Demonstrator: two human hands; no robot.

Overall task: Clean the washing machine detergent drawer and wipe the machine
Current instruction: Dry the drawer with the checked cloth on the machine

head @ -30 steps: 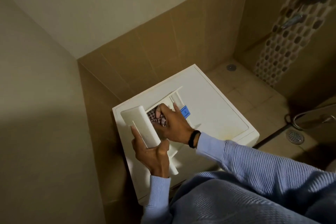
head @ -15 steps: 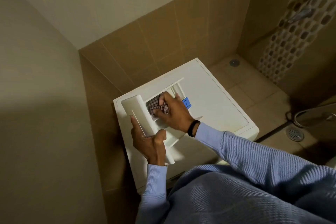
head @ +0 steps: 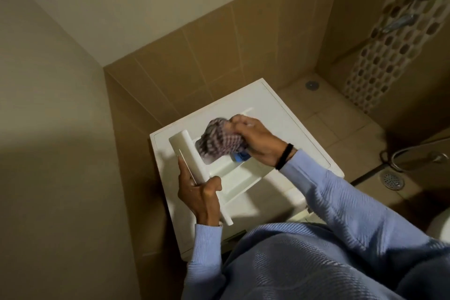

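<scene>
My left hand (head: 202, 192) is gripping the drawer (head: 233, 178) by its front to steady it over the washing machine (head: 287, 109), while my right hand (head: 255, 139) is clutching the cloth (head: 216, 141), wiping inside.

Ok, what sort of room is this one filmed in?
Probably a home bathroom: tiled walls, a floor drain, shower taps, and a white washing machine in the corner.

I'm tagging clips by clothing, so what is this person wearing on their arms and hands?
Both arms are covered by long, light-blue sleeves of ribbed knit. The left sleeve and the right sleeve each end in a snug cuff. The right wrist carries a thin black band. The left hand and right hand are bare, with no gloves.
</scene>
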